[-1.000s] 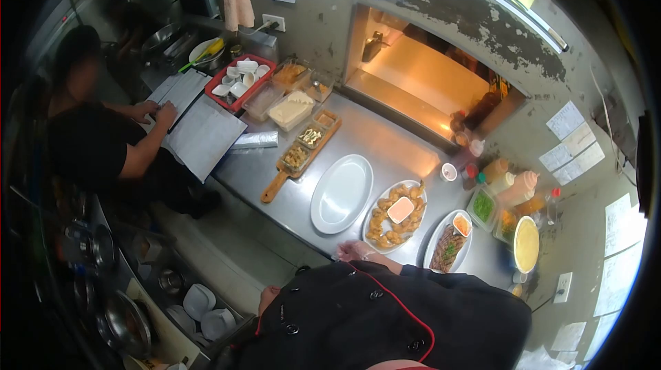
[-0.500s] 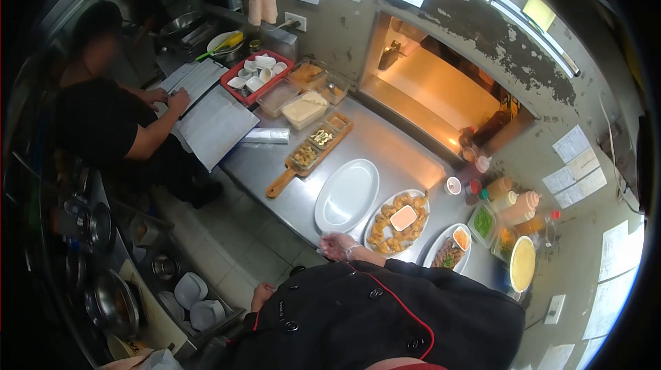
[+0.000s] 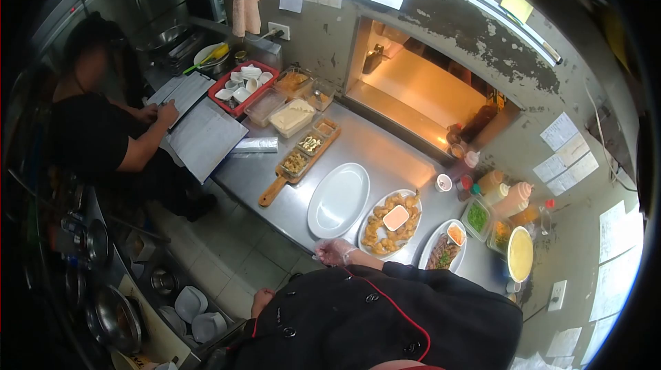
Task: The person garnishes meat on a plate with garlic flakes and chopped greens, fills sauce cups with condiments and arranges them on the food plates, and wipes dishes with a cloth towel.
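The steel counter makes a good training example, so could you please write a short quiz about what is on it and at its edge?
1. What colour is the sauce in the middle of the ring of fried pieces?
(a) dark green
(b) pinkish orange
(c) black

2. True or false: the white oval plate nearest the wooden paddle board has food on it.

3. Fill in the blank: the clear-gloved hand by the edge of the steel counter is the camera wearer's ____ hand.

Key: 1. b; 2. false; 3. right
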Motion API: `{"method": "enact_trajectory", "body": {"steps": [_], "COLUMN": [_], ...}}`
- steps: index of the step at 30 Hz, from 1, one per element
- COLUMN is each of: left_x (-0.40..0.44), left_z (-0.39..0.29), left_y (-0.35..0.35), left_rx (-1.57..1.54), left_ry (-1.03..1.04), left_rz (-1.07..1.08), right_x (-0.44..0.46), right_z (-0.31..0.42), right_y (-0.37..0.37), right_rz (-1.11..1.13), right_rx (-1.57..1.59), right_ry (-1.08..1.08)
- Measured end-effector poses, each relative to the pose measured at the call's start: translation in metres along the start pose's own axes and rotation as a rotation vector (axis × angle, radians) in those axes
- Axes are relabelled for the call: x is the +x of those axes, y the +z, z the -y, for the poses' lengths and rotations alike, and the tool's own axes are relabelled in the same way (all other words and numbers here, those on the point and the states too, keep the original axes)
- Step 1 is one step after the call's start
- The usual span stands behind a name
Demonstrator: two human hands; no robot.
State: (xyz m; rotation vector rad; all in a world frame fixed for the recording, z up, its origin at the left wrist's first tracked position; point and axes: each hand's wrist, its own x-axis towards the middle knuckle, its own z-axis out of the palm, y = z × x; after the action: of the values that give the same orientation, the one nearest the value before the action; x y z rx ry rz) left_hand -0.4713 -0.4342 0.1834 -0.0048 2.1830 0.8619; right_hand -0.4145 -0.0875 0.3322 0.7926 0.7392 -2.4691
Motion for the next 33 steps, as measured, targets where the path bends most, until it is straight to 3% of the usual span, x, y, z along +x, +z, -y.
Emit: {"method": "enact_trajectory", "body": {"steps": [6, 13, 17, 19, 26, 33], "left_x": [-0.007, 0.030, 0.048, 0.040, 0.018, 0.044], "left_z": [-0.006, 0.039, 0.063, 0.061, 0.067, 0.104], "left_y": [-0.009, -0.002, 0.004, -0.003, -0.015, -0.008], "left_rx": [0.042, 0.216, 0.274, 0.165, 0.116, -0.074], "left_ry": [0.029, 0.066, 0.131, 0.045, 0.045, 0.084], "left_rz": [-0.011, 0.021, -0.046, -0.044, -0.012, -0.039], "right_x": [0.009, -0.002, -0.003, -0.006, -0.012, 0.016], "right_z": [-0.008, 0.019, 0.017, 0.018, 0.064, 0.028], "right_y": [-0.009, 0.020, 0.025, 0.029, 0.064, 0.066], "right_rz": [0.088, -0.044, -0.161, -0.191, 0.054, -0.129], "right_rx": [0.040, 0.020, 0.174, 0.240, 0.377, 0.259], "right_ry": [-0.140, -0.249, -0.236, -0.221, -0.517, -0.125]}}
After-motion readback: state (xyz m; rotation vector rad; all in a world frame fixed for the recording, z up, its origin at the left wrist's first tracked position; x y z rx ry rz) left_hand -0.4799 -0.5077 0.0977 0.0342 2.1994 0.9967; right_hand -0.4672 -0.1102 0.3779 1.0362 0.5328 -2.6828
